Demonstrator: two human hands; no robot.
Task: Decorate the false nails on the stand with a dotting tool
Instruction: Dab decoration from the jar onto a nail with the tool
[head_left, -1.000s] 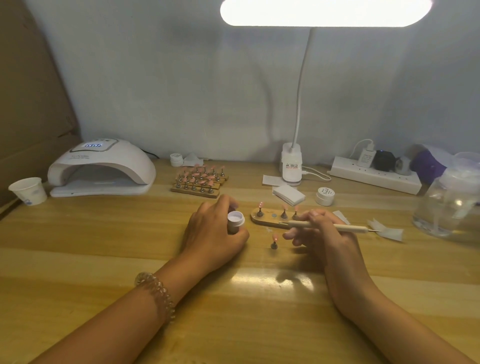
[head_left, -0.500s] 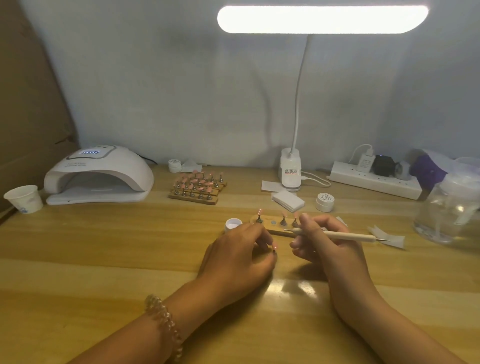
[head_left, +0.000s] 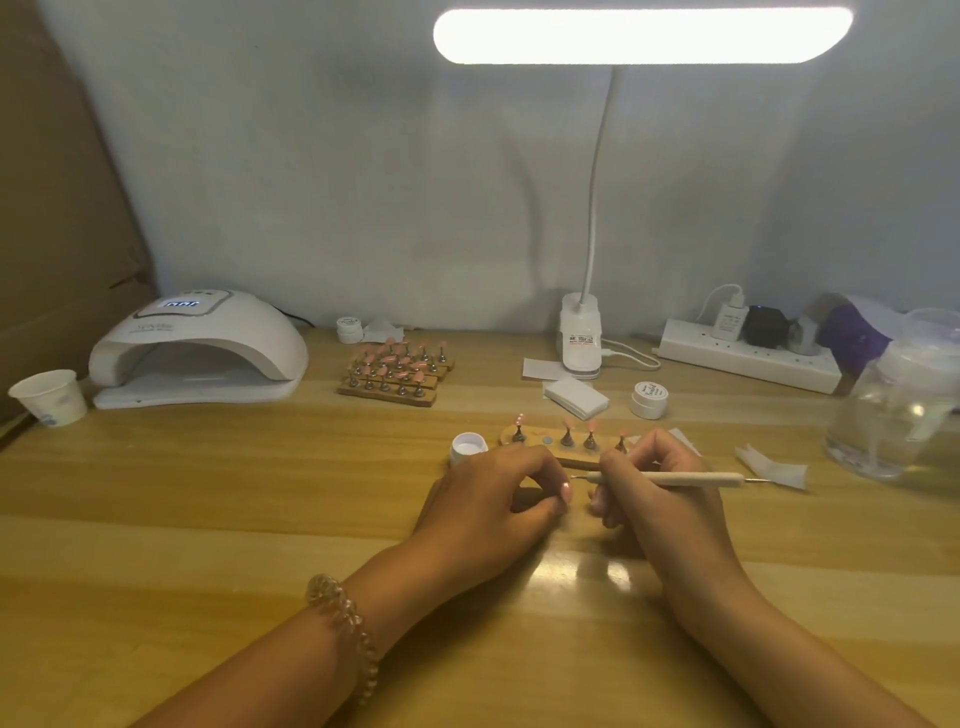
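We are holding both hands low over the worktop (head_left: 208, 519), just in front of the stand (head_left: 537, 437). Our left hand (head_left: 483, 504) is curling its fingers, and we cannot tell what they hold. Our right hand (head_left: 660, 493) is pinching the dotting tool (head_left: 691, 479) level, tip pointing leftward. A jerk here could be smearing the dot, tipping the open pot (head_left: 468, 448), or knocking the false nails (head_left: 521, 421) standing upright on the stand.

Home nail-art desk, UV nail lamp (head_left: 197, 348), desk lamp (head_left: 641, 36), power strip (head_left: 748, 361)
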